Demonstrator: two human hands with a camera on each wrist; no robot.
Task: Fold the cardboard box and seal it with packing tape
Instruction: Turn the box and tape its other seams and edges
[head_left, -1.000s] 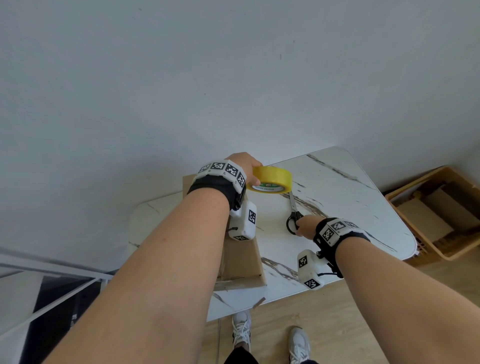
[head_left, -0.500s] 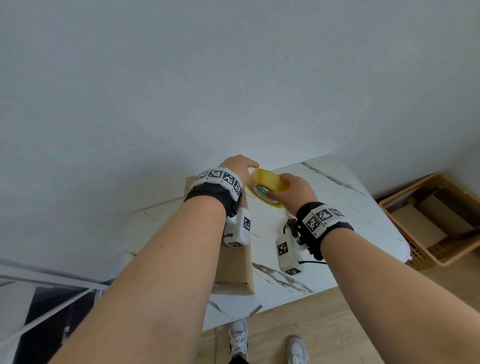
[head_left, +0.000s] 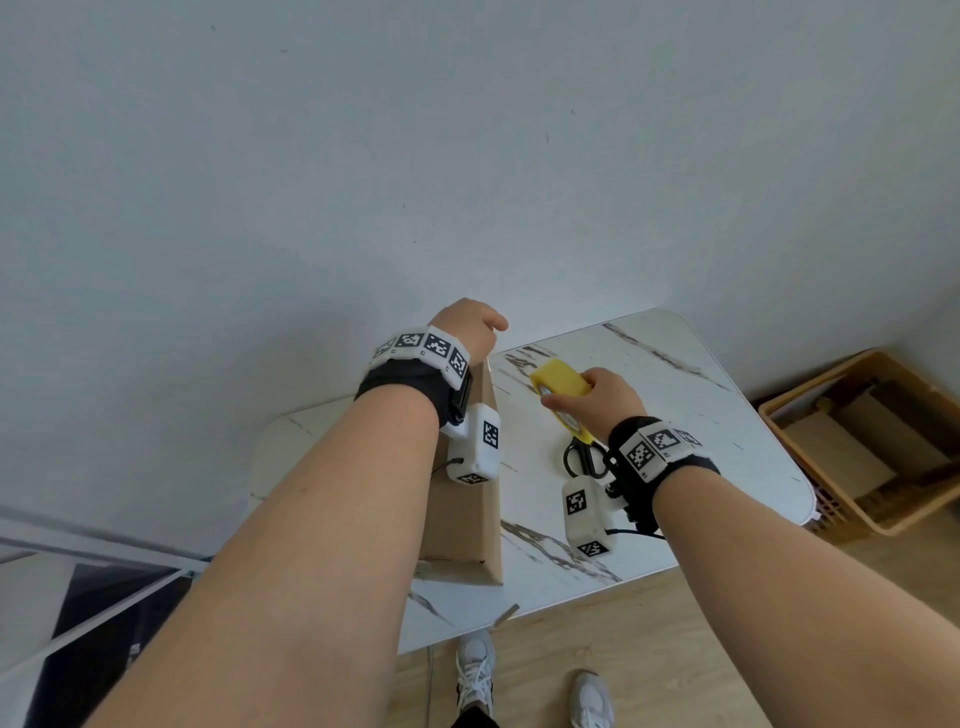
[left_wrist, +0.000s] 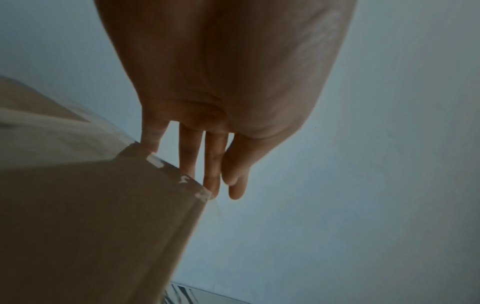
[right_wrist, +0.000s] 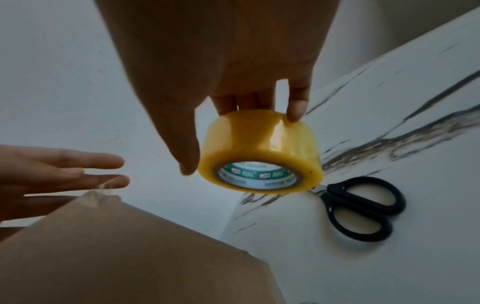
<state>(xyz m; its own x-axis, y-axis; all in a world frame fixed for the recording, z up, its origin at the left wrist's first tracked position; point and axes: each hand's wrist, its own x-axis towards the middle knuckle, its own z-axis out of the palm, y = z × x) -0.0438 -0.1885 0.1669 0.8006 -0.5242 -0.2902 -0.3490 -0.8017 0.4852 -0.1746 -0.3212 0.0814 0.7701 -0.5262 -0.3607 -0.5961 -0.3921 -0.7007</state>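
A brown cardboard box (head_left: 462, 519) lies lengthwise on the marble table (head_left: 701, 415), mostly under my left forearm. At its far end is my left hand (head_left: 470, 325). In the left wrist view its fingers (left_wrist: 211, 164) are straight and reach past the box's far edge (left_wrist: 182, 176), where clear tape shows. To the right of the box, my right hand (head_left: 582, 397) grips the yellow tape roll (right_wrist: 259, 152) and holds it above the table, thumb on one side and fingers on the other. Black-handled scissors (right_wrist: 363, 207) lie on the table just under the roll.
A wicker basket (head_left: 779, 415) holding flat cardboard stands on the wooden floor right of the table. The wall runs close behind the table's far edge. My feet (head_left: 472, 670) are at the table's near edge.
My right hand left the scissors, took the tape roll from my left hand and drew it right. My left hand let go of the roll and now rests at the box's far end.
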